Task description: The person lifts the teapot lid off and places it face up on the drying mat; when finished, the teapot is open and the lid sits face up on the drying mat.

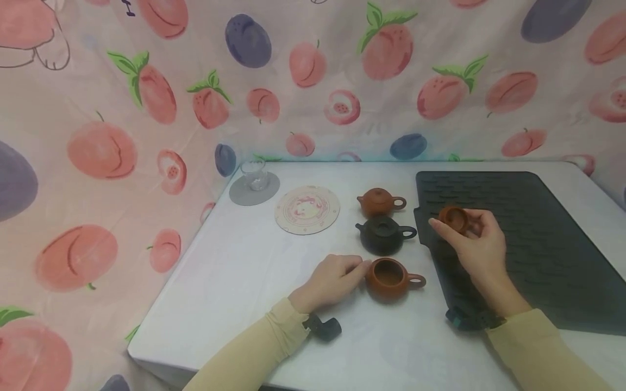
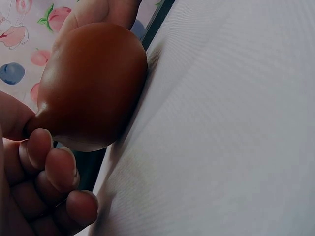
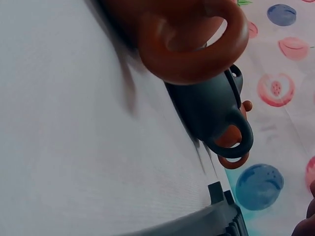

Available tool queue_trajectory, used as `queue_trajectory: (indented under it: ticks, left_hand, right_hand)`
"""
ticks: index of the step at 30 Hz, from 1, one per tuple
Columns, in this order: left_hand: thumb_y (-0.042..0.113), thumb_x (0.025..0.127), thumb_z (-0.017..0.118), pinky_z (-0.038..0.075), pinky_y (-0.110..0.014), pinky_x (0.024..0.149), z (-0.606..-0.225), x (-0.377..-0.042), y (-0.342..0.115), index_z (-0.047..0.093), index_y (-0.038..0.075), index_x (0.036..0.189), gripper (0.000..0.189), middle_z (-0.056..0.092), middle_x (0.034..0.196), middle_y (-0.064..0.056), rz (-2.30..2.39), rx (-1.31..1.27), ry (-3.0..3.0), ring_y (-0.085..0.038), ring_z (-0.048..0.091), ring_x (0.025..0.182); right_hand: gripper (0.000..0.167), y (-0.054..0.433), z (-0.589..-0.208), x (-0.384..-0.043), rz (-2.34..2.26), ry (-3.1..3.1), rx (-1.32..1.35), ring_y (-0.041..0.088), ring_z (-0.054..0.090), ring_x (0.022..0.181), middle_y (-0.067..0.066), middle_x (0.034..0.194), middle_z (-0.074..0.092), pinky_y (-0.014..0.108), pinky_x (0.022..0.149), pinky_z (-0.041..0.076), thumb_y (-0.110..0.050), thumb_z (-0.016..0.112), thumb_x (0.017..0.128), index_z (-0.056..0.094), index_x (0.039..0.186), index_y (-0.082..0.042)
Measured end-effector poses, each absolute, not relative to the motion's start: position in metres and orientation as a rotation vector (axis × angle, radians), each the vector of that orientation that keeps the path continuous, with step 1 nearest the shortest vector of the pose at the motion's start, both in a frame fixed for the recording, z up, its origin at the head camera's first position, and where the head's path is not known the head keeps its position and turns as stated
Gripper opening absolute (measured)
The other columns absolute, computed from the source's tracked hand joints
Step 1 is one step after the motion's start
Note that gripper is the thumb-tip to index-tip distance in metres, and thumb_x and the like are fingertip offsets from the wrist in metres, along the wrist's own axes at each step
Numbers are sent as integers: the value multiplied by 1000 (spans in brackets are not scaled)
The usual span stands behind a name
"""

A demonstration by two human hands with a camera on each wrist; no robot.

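Observation:
On the white table sits a lidless reddish-brown teapot [image 1: 388, 293], its mouth upward and its loop handle pointing right. My left hand [image 1: 335, 279] pinches its spout between thumb and curled fingers; the left wrist view shows the teapot's rounded body [image 2: 93, 83] close up. My right hand [image 1: 481, 244] grips a small reddish-brown piece [image 1: 455, 218], round and hollow like a lid or tiny cup, above the dark tray. In the right wrist view the teapot's handle [image 3: 192, 64] is near, while the small piece is out of sight.
Behind the lidless teapot stand a black teapot [image 1: 383, 239] and a lidded brown teapot [image 1: 377, 202]. A large dark ridged tray [image 1: 548, 271] covers the right side. At the back left are a patterned round mat [image 1: 307, 210] and a clear glass [image 1: 255, 175] on a grey mat [image 1: 239, 193].

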State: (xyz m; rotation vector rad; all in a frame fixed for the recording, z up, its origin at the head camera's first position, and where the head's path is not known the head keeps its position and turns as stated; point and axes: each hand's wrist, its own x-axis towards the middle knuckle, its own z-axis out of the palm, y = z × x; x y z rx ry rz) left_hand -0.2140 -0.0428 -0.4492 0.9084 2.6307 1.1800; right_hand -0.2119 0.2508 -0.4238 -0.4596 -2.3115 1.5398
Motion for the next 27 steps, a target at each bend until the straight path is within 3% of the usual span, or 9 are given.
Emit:
queue_trajectory:
  ticks: [4, 8, 13, 18, 27]
  left_hand:
    - [40, 108, 47, 37, -25, 55, -449, -214, -43, 58, 20, 73, 42, 48, 62, 9, 1176, 916, 2628, -8, 47, 59]
    - [39, 108, 47, 37, -25, 56, -449, -214, -43, 59, 20, 73, 42, 48, 62, 8, 1171, 920, 2630, -9, 47, 59]
    - [39, 108, 47, 37, -25, 55, -449, -214, -43, 58, 21, 73, 42, 48, 62, 9, 1170, 918, 2636, -8, 47, 59]
    - [39, 108, 47, 37, -25, 55, -448, -215, -43, 57, 21, 72, 42, 48, 62, 9, 1176, 923, 2636, -8, 47, 59]
    - [39, 108, 47, 37, -25, 55, -449, -215, -43, 58, 22, 73, 41, 48, 62, 9, 1182, 929, 2626, -8, 47, 59]
  right_hand:
    - [65, 252, -424, -213, 1566, -2266, -482, 11, 61, 103, 3, 130, 61, 11, 72, 50, -47, 86, 82, 52, 131, -20]
    - [70, 254, -423, -213, 1549, -2270, -503, 14, 59, 108, 3, 134, 59, 11, 72, 49, -49, 84, 82, 53, 137, -20]
    - [78, 256, -422, -213, 1500, -2316, -542, 20, 55, 123, 4, 144, 55, 23, 90, 53, -55, 79, 85, 48, 148, -21]
    - [78, 258, -421, -214, 1493, -2315, -555, 23, 49, 133, 3, 150, 51, 38, 103, 49, -54, 78, 87, 47, 151, -22]
    - [74, 260, -421, -216, 1508, -2289, -534, 21, 50, 135, 3, 153, 49, 29, 102, 48, -46, 80, 88, 49, 151, -23]
